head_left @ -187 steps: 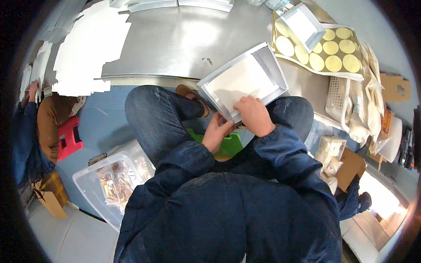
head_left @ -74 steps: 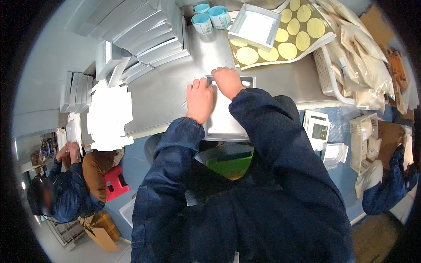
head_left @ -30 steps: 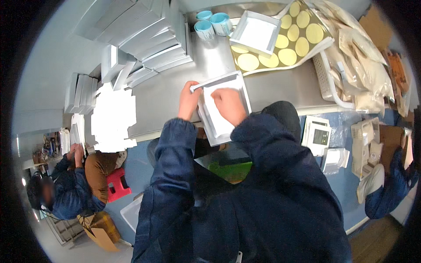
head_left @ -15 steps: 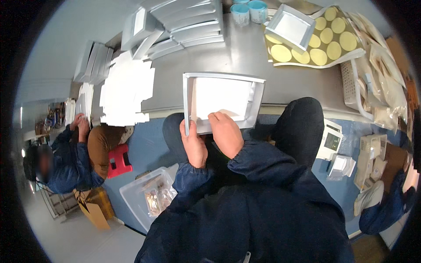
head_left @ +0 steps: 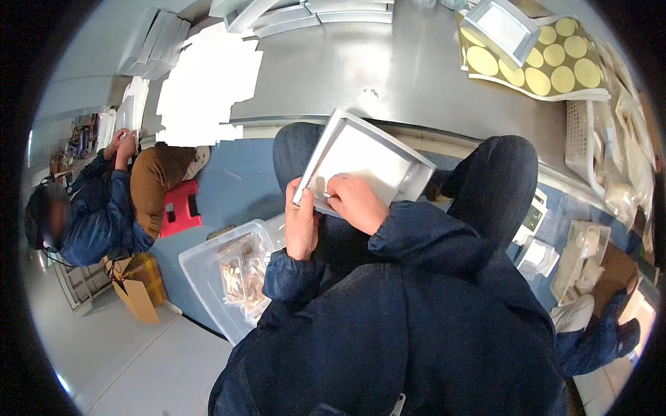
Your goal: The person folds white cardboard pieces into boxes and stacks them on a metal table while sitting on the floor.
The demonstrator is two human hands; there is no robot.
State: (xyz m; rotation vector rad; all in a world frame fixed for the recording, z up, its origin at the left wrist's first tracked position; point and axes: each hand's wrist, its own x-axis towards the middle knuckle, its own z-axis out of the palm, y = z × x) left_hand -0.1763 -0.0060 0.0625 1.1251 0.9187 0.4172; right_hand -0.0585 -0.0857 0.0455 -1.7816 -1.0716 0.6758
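Observation:
A shallow grey box (head_left: 415, 182) with a white inside is held tilted above my lap. My left hand (head_left: 301, 225) grips its near left corner, thumb over the rim and fingers beneath. My right hand (head_left: 357, 201) reaches inside over the near wall, its fingers bent together against the white bottom near that corner. Whether those fingertips pinch anything is hidden. Against the far edge of my lap, the box stands apart from the steel table (head_left: 312, 76).
White sheets (head_left: 208, 87) are piled at the table's left; stacked grey boxes (head_left: 284, 21) stand behind. Yellow round stickers (head_left: 555, 55) lie at right under another box (head_left: 503, 31). A clear bin (head_left: 229, 277) with bagged parts sits by my left. Co-workers (head_left: 90, 215) sit at both sides.
The box has turned clockwise, and its far right corner has swung lower. My right hand's fingers have moved closer to the near left corner. The whole view has shifted.

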